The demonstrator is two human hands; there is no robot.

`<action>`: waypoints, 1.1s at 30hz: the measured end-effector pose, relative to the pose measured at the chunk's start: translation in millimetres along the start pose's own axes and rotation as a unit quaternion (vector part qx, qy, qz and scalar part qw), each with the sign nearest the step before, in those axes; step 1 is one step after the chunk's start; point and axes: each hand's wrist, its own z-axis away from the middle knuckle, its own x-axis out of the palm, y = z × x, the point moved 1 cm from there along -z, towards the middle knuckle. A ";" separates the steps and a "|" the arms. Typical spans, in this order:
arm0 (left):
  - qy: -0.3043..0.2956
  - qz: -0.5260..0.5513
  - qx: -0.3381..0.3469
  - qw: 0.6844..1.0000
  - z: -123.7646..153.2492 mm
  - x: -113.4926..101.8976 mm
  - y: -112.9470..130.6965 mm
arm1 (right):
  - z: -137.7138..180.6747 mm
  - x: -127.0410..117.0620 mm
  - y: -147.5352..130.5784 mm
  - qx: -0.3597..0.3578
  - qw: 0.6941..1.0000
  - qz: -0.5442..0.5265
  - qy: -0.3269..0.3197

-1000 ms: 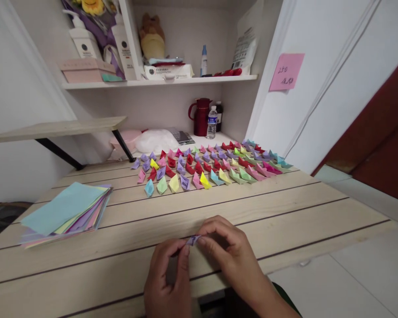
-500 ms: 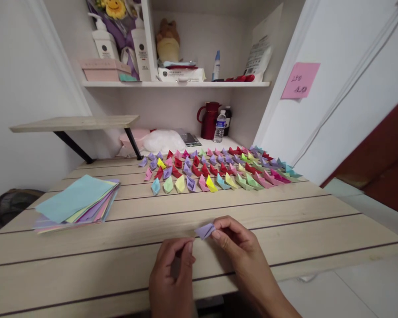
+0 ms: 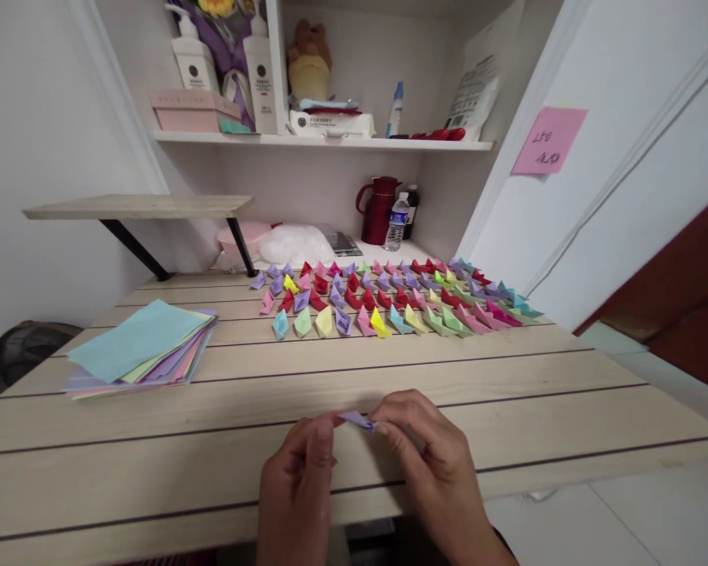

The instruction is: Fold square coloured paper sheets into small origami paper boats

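Observation:
Just above the tabletop, between my two hands, is a small piece of folded purple paper. My right hand pinches its right end between thumb and fingers. At the paper's left tip, my left hand is closed, its index fingertip meeting the point and its thumb bent close by. Beyond my hands, rows of small folded paper boats in purple, red, pink, green, yellow and blue stand on the slatted wooden table.
At the left lies a fanned stack of coloured paper sheets, light blue on top. A small raised wooden shelf stands behind it. Along the back are a white plastic bag, a dark red jug and a water bottle.
My left hand has come up to the paper's left tip, where there was a gap before. The purple paper has tilted flatter. The view has shifted slightly.

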 end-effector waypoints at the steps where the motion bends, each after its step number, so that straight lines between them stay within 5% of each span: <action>1: -0.004 0.006 -0.018 1.000 -1.0 -0.9 -0.2 | 1.3 0.3 -1.0 -0.018 1.000 0.019 0.002; 11: -0.016 0.070 -0.098 0.993 -4.8 -4.4 5.4 | 5.5 0.3 -1.5 -0.038 0.999 0.025 -0.018; 15: 0.018 0.069 -0.049 0.996 -5.4 -2.8 0.4 | 0.7 -1.9 6.7 0.054 0.997 -0.055 0.004; 20: 0.018 0.029 -0.043 0.998 -4.0 0.4 -0.2 | 1.9 -3.4 25.7 0.228 0.952 -0.203 0.020; 33: -0.029 -0.010 0.003 1.000 -0.1 0.9 5.6 | 5.9 -3.7 28.1 0.245 0.944 -0.221 -0.001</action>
